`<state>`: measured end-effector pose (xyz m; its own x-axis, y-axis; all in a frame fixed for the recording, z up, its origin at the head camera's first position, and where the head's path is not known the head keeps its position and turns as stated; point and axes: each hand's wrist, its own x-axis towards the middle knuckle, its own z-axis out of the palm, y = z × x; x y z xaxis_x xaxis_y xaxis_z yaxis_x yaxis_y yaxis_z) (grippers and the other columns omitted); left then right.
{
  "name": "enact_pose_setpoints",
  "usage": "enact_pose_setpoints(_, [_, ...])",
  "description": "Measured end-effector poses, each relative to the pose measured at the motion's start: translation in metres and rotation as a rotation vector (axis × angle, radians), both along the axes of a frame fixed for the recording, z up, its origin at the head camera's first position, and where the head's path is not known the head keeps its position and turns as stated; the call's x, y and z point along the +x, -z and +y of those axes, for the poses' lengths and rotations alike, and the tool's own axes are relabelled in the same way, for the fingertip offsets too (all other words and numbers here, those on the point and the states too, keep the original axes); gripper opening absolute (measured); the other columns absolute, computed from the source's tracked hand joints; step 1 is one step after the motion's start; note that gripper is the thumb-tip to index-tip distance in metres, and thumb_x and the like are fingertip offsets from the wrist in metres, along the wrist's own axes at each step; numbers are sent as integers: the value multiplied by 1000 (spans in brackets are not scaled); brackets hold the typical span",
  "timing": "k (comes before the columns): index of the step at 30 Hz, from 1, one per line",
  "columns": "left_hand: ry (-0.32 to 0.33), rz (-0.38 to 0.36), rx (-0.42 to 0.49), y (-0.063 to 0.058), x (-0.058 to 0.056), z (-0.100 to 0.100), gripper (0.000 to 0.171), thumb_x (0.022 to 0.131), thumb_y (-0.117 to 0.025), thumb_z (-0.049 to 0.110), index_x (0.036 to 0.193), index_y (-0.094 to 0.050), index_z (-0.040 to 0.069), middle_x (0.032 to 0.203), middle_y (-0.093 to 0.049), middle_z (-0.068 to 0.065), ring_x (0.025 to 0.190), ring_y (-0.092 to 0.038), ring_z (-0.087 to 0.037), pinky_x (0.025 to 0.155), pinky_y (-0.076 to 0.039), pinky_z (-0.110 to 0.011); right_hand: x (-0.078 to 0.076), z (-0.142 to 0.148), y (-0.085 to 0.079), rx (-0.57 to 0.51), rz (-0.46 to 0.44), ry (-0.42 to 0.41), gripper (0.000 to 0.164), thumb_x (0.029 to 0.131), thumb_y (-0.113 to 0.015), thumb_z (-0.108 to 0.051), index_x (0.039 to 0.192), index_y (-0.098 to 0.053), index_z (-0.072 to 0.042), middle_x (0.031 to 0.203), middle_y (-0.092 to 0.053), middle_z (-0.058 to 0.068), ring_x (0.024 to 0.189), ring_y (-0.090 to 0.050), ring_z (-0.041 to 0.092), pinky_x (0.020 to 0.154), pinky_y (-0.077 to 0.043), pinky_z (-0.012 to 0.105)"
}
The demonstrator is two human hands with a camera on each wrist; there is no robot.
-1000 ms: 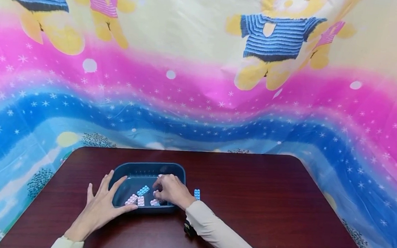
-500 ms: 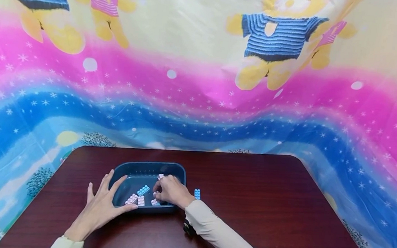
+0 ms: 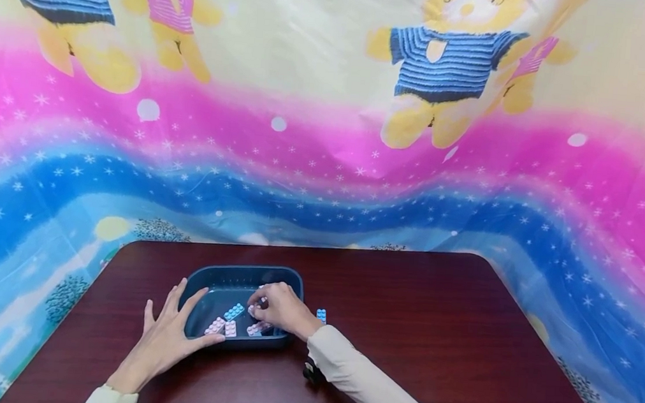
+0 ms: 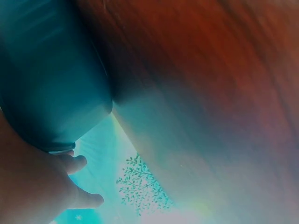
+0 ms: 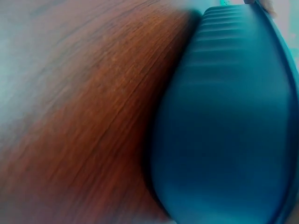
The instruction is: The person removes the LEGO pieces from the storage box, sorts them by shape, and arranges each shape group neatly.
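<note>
On the table sits a dark blue-green plastic bin (image 3: 224,270) holding several pink and blue toy bricks. My left hand (image 3: 163,335) spreads around its left end, thumb along the front rim and fingers at the left side; the left wrist view shows those fingers beside the bin wall (image 4: 51,79). Inside the right part, my right hand (image 3: 283,309) has thumb and forefinger curled at a pink brick (image 3: 252,311), pinching it. A blue brick (image 3: 234,311) and two pink bricks (image 3: 215,326) lie to its left. Another pink brick (image 3: 254,330) lies below the hand, partly hidden.
A blue brick (image 3: 321,315) lies on the table outside the bin, just beyond the right wrist. The dark red wooden table (image 3: 416,312) extends to the right, with a printed cloth (image 3: 326,163) hanging behind its back edge.
The right hand's fingers have shifted slightly, and a pink brick now shows between thumb and forefinger. The left hand and bin keep their places.
</note>
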<state>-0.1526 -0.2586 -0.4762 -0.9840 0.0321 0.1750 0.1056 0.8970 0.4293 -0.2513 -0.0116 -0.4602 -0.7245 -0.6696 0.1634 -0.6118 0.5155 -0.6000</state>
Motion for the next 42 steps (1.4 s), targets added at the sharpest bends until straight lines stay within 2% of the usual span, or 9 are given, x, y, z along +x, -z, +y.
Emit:
enact_pose_setpoints(4, [0,3,10,0,0,0,103,82,-79,68,160,-42,13,169,-16,-32,150,-19,-58,112,2,-86,4,8,-7,-7,21,-11,16,99,-77,-10,113,-83,-9,115,-76,3,91,-66,3,70,-53,12])
enact_pose_setpoints(8, [5,13,13,0,0,0,102,82,-80,68,160,-42,13,169,-16,-32,150,-19,-58,112,2,-86,9,16,-12,-43,14,-23,15,97,-76,-5,110,-83,-5,108,-77,4,82,-65,0,66,-53,12])
enact_pose_setpoints(13, [10,18,8,1,0,1,102,82,-80,67,159,-43,12,168,-17,-31,149,-20,-57,111,0,-87,14,23,-13,-54,25,-51,13,93,-79,-4,105,-83,-4,103,-77,1,82,-65,-4,74,-53,9])
enact_pose_setpoints(17, [13,23,1,1,0,0,102,82,-80,67,159,-43,12,168,-17,-32,149,-20,-57,111,-1,-87,18,28,-15,-38,61,-41,11,93,-82,-6,103,-84,-7,102,-77,-1,86,-66,1,76,-52,9])
enact_pose_setpoints(22, [12,18,5,1,0,1,102,82,-80,67,159,-43,11,168,-17,-32,149,-21,-57,111,0,-87,21,36,-18,-29,76,-27,11,94,-81,-7,104,-84,-8,101,-78,-3,83,-63,8,69,-49,11])
enact_pose_setpoints(27, [14,15,2,0,1,1,101,82,-80,67,158,-44,11,168,-17,-33,149,-21,-58,110,-1,-88,25,48,-19,-25,76,-28,15,96,-79,-8,110,-83,-10,106,-77,-4,91,-64,3,78,-54,15])
enact_pose_setpoints(31, [17,39,-1,-3,-2,0,101,82,-80,66,158,-44,12,168,-17,-33,148,-21,-58,110,-1,-88,26,57,-23,-39,92,-33,19,96,-78,-7,115,-82,-9,109,-77,-1,94,-66,6,83,-57,21])
enact_pose_setpoints(37, [10,3,5,0,2,0,102,81,-80,68,158,-44,12,168,-17,-33,148,-22,-58,109,-1,-88,36,73,-24,-76,12,-59,24,98,-77,-6,121,-78,-4,114,-78,4,97,-71,2,87,-59,22])
enact_pose_setpoints(42, [8,9,10,3,4,1,101,81,-81,67,158,-44,13,168,-17,-33,149,-22,-58,109,-2,-88,43,83,-23,-141,-47,-34,24,98,-77,-6,121,-77,-3,116,-77,4,100,-71,3,91,-60,29])
